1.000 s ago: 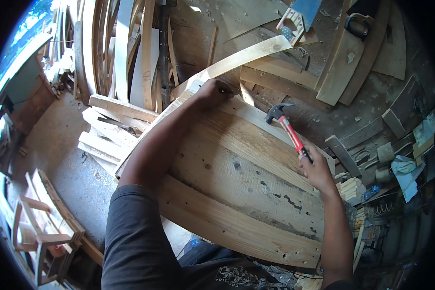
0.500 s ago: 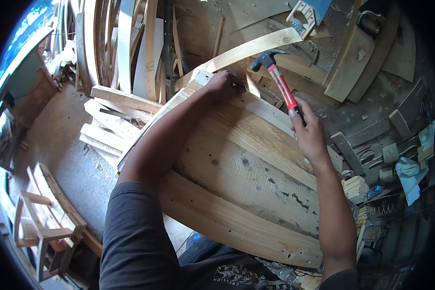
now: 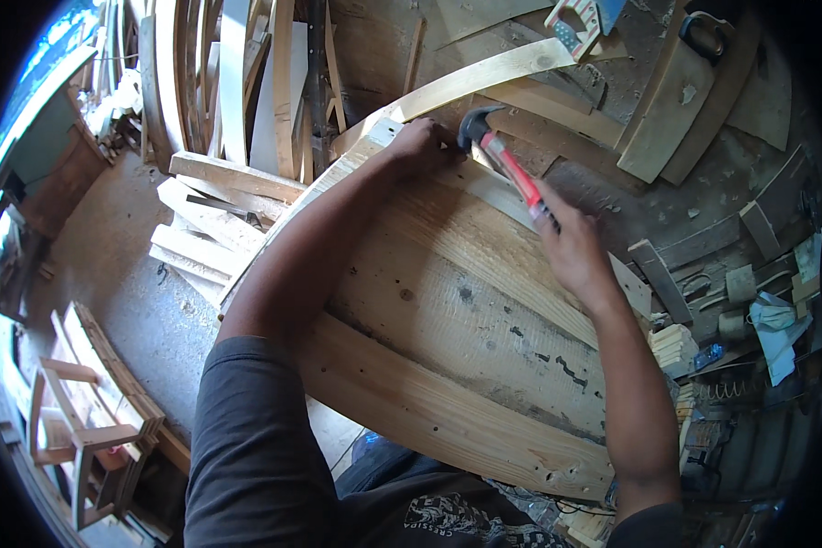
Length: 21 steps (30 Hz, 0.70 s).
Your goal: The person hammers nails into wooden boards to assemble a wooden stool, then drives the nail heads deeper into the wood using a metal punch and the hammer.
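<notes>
My right hand (image 3: pixel 575 248) is wrapped round the grip of a claw hammer (image 3: pixel 515 173) with a red and black handle and a dark head. The hammer head is right beside the fingers of my left hand (image 3: pixel 424 146). That hand is closed at the far left end of a pale wooden strip (image 3: pixel 489 190), its fingertips pinched together. Whatever they hold, if anything, is too small or hidden to make out. The strip runs along the far edge of a broad surface of wooden planks (image 3: pixel 429 292), over which my left forearm reaches.
Offcuts of lumber (image 3: pixel 205 224) are piled left of the planks, and long boards (image 3: pixel 233 82) lean at the back left. A handsaw (image 3: pixel 575 27) lies at the far side near a curved board (image 3: pixel 484 78). A small wooden frame (image 3: pixel 82 438) stands lower left.
The hammer has swung left and down, bringing its head close to my left fingers. My right hand moved slightly left with it, while my left hand stays in nearly the same place.
</notes>
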Each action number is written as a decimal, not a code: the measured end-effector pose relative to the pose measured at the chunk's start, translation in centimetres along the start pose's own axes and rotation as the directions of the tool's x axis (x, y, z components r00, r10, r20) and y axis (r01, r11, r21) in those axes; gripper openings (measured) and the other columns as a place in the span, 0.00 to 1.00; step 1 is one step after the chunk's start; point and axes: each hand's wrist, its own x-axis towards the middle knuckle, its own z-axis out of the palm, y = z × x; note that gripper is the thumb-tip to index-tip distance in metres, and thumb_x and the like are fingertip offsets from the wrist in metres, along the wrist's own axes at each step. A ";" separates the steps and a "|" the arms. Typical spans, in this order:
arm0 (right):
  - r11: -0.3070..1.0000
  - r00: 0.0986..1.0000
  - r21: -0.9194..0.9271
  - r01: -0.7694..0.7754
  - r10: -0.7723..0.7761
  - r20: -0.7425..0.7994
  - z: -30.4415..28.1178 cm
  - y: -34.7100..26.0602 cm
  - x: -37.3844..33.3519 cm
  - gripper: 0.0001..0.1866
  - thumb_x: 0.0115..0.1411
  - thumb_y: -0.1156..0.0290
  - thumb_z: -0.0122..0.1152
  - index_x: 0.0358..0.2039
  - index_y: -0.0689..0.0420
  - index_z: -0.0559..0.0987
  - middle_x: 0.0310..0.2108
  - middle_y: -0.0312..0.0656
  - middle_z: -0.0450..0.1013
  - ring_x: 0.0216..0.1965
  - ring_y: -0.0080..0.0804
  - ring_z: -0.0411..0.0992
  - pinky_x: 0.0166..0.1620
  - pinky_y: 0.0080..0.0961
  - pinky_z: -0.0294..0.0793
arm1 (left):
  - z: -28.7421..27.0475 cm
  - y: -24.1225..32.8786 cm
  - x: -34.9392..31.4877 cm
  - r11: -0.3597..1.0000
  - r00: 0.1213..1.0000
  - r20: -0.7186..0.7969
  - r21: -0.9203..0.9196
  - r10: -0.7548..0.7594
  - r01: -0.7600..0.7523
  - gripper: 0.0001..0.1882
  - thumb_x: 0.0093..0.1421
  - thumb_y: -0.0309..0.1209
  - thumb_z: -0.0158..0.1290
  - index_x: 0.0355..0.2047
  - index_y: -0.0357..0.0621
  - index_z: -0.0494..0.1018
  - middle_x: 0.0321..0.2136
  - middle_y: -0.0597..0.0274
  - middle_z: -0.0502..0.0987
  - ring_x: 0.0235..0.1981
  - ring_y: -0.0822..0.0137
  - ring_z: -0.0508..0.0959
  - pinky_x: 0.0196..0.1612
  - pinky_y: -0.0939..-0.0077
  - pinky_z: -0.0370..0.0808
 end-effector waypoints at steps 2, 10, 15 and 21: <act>0.996 0.994 0.023 0.082 -0.080 -0.076 0.0 1.8 0.1 0.23 0.68 0.60 0.48 0.59 0.57 0.66 0.33 0.57 0.75 0.37 0.55 0.76 0.38 0.41 0.72 | 0.5 0.4 0.4 0.999 0.999 0.014 -0.008 -0.030 0.031 0.11 0.51 0.37 0.62 0.34 0.49 0.82 0.33 0.57 0.82 0.34 0.58 0.80 0.40 0.66 0.75; 0.911 0.920 0.402 -0.096 0.235 -0.313 -1.0 -0.4 0.0 0.22 0.66 0.64 0.49 0.60 0.52 0.67 0.38 0.59 0.75 0.43 0.59 0.73 0.40 0.42 0.72 | -0.1 0.7 0.3 1.000 0.998 0.054 -0.024 -0.012 0.013 0.11 0.54 0.37 0.62 0.35 0.47 0.82 0.34 0.58 0.82 0.35 0.64 0.78 0.43 0.69 0.73; 0.988 0.999 0.155 -0.018 0.024 -0.036 -0.5 1.5 0.1 0.23 0.66 0.63 0.50 0.59 0.59 0.66 0.39 0.57 0.77 0.41 0.48 0.78 0.41 0.39 0.72 | -1.2 0.9 -0.2 0.998 0.989 0.135 0.017 -0.067 0.065 0.09 0.54 0.34 0.62 0.35 0.47 0.82 0.35 0.60 0.82 0.38 0.66 0.78 0.44 0.71 0.74; 0.933 0.896 0.353 0.073 0.094 -0.433 -1.5 0.1 0.6 0.25 0.67 0.58 0.50 0.61 0.56 0.67 0.26 0.49 0.76 0.27 0.34 0.76 0.28 0.33 0.71 | -1.4 0.5 0.5 0.995 0.990 0.132 -0.093 0.055 -0.043 0.13 0.56 0.25 0.54 0.42 0.48 0.80 0.36 0.63 0.82 0.38 0.68 0.78 0.46 0.74 0.74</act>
